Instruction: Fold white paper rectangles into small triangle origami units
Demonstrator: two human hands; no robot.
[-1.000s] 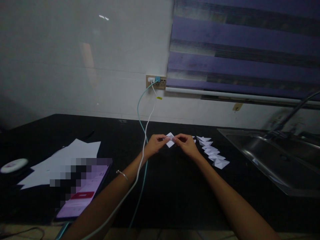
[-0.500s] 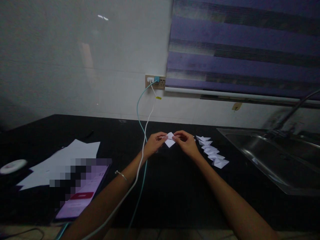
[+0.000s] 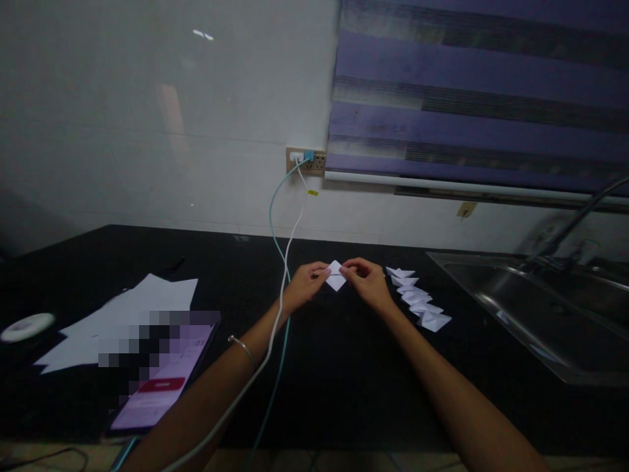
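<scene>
Compared to a second ago, fingers of the left hand (image 3: 305, 283) and right hand (image 3: 369, 282) have eased off the front of that little folded paper diamond (image 3: 337, 278) toward its side corners, so more face shows, including the crosswise line mid-way.

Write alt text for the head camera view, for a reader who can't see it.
A left hand and a right hand pinch a small piece of folded white paper between them at a black counter. To the right, a row of folded paper shapes lies near a steel sink; to the left are white sheets and a lit phone.
</scene>
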